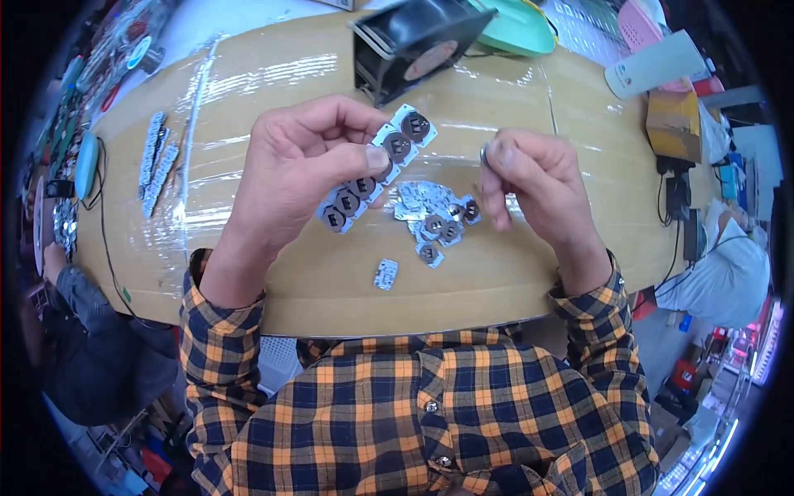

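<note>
My left hand [306, 153] is closed on a slanting strip of small white circuit boards [348, 202], its thumb across the strip's face. Each board in the strip carries a round dark coin-cell holder. To the right, my right hand [533, 169] pinches a small round silvery disc, seen nearly edge-on, that looks like a coin cell [485, 155]. The two hands are apart, both above the table. Between and below them lies a pile of loose small circuit boards [430, 207], several with dark round holders showing. One single board [385, 274] lies nearer to me.
A black fan [422, 50] stands at the far side, with a green tray [521, 29] behind it. More board strips [157, 165] lie on the left of the brown table [463, 302]. A pale cup [657, 66] and yellow box [674, 124] are at right. People sit on both sides.
</note>
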`<action>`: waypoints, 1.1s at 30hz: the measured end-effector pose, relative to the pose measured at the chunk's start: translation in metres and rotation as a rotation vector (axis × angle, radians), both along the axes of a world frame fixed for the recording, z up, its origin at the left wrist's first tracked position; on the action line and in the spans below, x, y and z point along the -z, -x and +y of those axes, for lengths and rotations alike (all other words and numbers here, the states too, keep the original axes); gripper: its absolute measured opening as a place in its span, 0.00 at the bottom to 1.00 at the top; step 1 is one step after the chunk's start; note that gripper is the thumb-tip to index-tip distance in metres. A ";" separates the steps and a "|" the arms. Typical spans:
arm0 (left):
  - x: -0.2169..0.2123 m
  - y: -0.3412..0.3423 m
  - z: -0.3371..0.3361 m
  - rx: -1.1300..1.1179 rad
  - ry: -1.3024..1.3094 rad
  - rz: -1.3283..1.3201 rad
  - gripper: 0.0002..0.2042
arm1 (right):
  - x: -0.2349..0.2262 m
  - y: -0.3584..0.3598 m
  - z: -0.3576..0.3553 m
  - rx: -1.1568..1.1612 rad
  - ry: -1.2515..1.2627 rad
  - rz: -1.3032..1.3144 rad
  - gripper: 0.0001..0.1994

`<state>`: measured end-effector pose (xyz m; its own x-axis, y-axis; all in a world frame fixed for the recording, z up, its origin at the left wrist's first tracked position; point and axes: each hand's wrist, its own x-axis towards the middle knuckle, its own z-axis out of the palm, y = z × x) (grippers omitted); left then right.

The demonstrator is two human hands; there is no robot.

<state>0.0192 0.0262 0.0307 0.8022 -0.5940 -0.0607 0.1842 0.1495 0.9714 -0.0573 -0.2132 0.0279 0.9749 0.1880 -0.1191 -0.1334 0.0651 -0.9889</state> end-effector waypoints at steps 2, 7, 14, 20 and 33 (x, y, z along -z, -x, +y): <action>0.006 -0.001 -0.003 0.033 -0.001 -0.014 0.09 | 0.001 -0.004 -0.002 0.041 0.008 0.018 0.16; 0.012 0.006 -0.011 0.010 -0.028 -0.099 0.10 | 0.000 -0.003 0.000 0.045 0.056 0.107 0.17; 0.011 0.012 -0.013 0.068 0.034 -0.087 0.11 | -0.002 0.004 0.003 0.089 0.009 0.080 0.18; 0.017 0.014 -0.015 -0.013 0.035 -0.260 0.09 | -0.003 0.005 0.006 0.066 -0.040 0.075 0.18; -0.002 0.017 -0.010 -0.241 -0.398 -1.644 0.17 | -0.004 0.008 0.006 0.004 -0.239 0.175 0.17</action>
<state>0.0026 0.0165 0.0325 0.2291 -0.6131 0.7561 -0.9626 -0.2582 0.0824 -0.0653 -0.2075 0.0323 0.9442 0.2275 -0.2382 -0.2999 0.2943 -0.9074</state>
